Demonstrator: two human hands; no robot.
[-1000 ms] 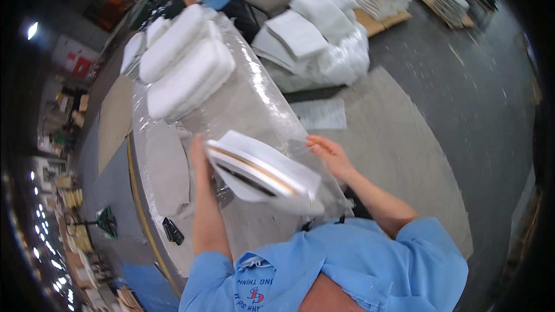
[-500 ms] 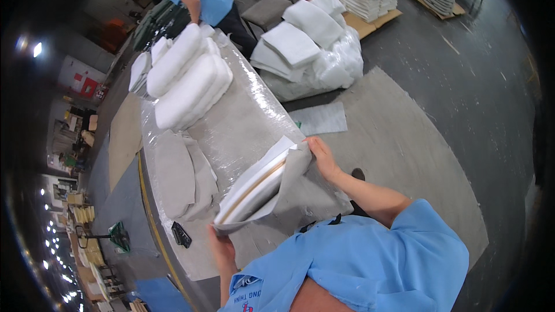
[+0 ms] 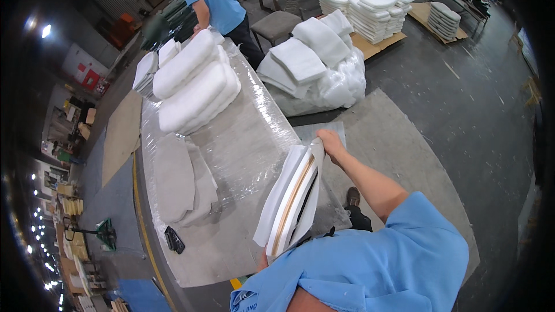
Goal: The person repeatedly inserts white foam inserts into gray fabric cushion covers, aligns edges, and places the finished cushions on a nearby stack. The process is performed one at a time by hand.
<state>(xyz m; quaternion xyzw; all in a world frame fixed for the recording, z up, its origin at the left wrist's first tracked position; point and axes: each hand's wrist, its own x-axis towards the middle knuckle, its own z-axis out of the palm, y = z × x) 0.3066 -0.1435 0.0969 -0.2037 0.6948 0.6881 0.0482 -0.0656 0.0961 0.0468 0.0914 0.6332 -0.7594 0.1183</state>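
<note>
A layered seat pad [image 3: 296, 193] stands on edge before me, white padding with a tan strip along its rim and grey fabric wrapped about it. My right hand [image 3: 330, 143] is closed on the fabric at its far end. At the near end my left hand [image 3: 262, 261] grips the pad from beneath; most of its fingers are hidden behind it. A dark slit shows between the padding and the fabric on the right side. Grey fabric pieces [image 3: 176, 179] lie flat on the plastic-covered table [image 3: 243, 144], left of the pad, with a small black object [image 3: 173, 240] nearby.
Thick white pads [image 3: 193, 95] are piled at the table's far end, where a person [image 3: 214, 3] in blue bends over. A plastic bag [image 3: 341, 84] topped with white pads stands beyond the right edge. Farther back are a stool [image 3: 278, 26] and pad stacks [image 3: 370, 14].
Both hands have brought the pad closer to my body and to the right, turning it more upright on edge. My left hand has dropped lower and is now mostly hidden.
</note>
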